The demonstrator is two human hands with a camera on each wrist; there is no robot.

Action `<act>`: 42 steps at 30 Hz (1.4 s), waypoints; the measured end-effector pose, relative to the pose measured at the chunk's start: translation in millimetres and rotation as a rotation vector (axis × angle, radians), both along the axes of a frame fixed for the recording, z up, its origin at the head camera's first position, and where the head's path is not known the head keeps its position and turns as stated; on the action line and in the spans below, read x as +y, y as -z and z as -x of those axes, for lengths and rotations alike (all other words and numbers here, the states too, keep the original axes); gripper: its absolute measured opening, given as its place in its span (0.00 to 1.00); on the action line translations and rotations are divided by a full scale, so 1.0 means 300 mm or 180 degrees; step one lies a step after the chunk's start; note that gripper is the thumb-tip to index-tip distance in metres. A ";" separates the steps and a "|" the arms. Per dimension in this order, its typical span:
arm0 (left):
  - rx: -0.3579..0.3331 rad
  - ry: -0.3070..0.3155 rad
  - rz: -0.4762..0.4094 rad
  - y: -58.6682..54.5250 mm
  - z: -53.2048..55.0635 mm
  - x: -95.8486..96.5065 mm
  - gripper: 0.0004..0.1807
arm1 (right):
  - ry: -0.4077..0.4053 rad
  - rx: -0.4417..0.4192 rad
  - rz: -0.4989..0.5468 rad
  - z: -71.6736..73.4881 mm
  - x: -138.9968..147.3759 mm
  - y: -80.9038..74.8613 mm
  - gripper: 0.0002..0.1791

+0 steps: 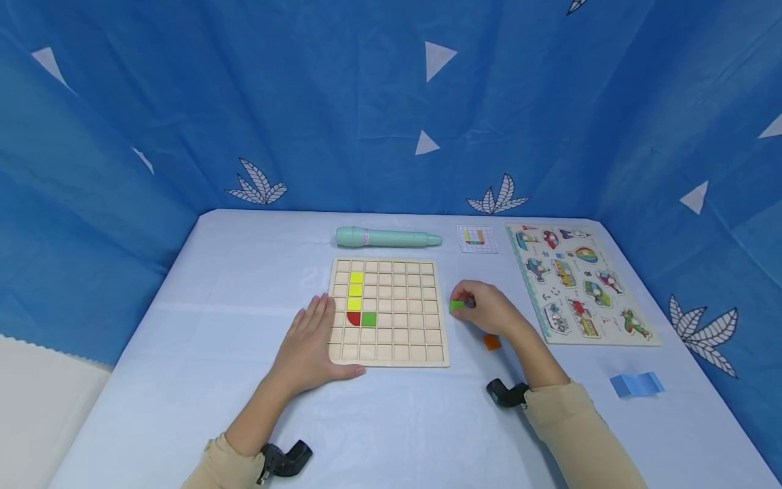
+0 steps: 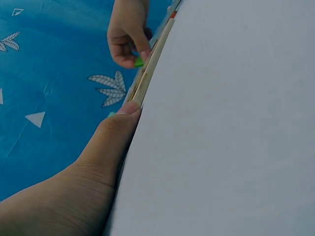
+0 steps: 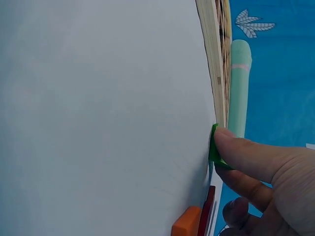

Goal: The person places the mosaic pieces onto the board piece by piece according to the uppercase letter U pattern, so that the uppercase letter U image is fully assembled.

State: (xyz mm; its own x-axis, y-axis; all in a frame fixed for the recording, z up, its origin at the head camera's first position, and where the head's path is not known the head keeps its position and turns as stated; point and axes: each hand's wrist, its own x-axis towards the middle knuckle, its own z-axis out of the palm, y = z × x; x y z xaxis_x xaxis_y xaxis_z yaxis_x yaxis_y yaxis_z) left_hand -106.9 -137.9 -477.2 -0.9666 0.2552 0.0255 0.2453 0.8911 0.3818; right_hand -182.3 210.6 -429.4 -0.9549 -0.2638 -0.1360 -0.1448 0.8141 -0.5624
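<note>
A wooden grid board [image 1: 403, 339] lies flat on the table. On its left part are a column of yellow square tiles [image 1: 356, 291], a red quarter-round tile [image 1: 354, 318] below them and a green square tile [image 1: 369, 319] beside the red one. My left hand [image 1: 311, 346] rests along the board's left edge, fingers straight, the thumb [image 2: 129, 108] against the near edge. Just right of the board, my right hand [image 1: 489, 309] pinches another green tile [image 3: 214, 147] between thumb and fingers. An orange tile [image 1: 491, 341] lies below that hand, with a dark red piece [image 3: 206, 211] next to it.
A mint-green tube [image 1: 387, 238] lies behind the board, beside a small pattern card [image 1: 478, 239]. At the right is a picture puzzle board [image 1: 580, 285] with vehicle pieces. A folded blue strip [image 1: 637, 385] lies nearer on the right. Blue curtain [image 1: 366, 122] surrounds the table.
</note>
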 end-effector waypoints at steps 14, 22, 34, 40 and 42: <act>0.0020 0.0013 -0.0006 -0.003 0.000 0.000 0.78 | -0.0109 0.0067 0.0428 -0.005 -0.036 -0.020 0.08; 0.0025 0.0000 -0.0019 -0.001 -0.003 -0.001 0.77 | -0.0228 0.0027 0.0565 -0.006 -0.107 -0.021 0.08; 0.0007 0.0002 -0.0001 -0.004 -0.003 0.001 0.78 | -0.0347 -0.0143 0.0758 -0.026 -0.231 -0.011 0.09; 0.0014 -0.0005 0.0016 -0.005 -0.002 0.001 0.78 | -0.0391 -0.0140 0.0755 -0.033 -0.289 0.001 0.09; 0.0017 -0.0007 0.0016 -0.005 -0.002 0.001 0.78 | -0.0417 -0.0123 0.0758 -0.034 -0.305 0.004 0.09</act>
State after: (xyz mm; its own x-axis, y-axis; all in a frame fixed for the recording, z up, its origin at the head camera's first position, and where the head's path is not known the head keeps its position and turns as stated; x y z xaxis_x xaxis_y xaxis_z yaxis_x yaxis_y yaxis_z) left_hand -106.3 -137.6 -475.6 -0.9670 0.2532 0.0294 0.2454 0.8936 0.3759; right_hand -172.0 119.2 -430.5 -0.9059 -0.4136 -0.0909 -0.2149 0.6340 -0.7429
